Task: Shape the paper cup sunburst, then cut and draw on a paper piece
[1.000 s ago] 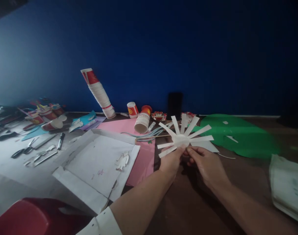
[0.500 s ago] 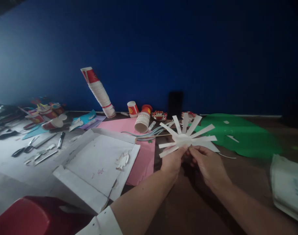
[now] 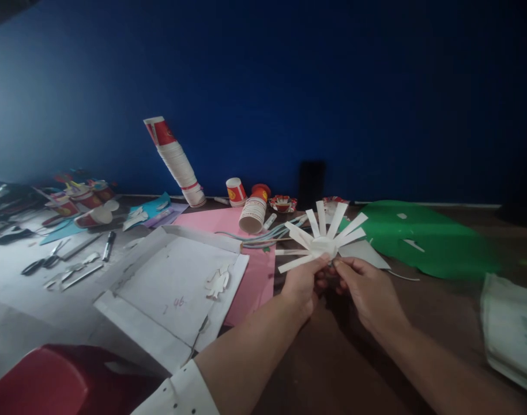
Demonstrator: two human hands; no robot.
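Between my two hands is a white paper cup [image 3: 323, 246] cut into long strips that fan out around its round base. My left hand [image 3: 304, 282] is closed on the lower edge, with the thumb on the base. Beside it my right hand [image 3: 365, 288] is closed too, its thumb and fingertips pinching the cup's near edge. The strips under the fingers are hidden. Just behind the right hand lies a white sheet [image 3: 365, 252] on the brown table.
At left is an open white box lid [image 3: 160, 288] on pink paper [image 3: 257, 282]. Behind stand a leaning cup stack [image 3: 177, 164] and a lying one [image 3: 252, 214]. Scissors [image 3: 42, 262] lie far left, green paper [image 3: 432, 242] right. A red object [image 3: 42, 380] fills the lower left.
The strip-cut cup has turned a little in my hands, and its strips point in different directions. The fingers have shifted slightly along its near edge.
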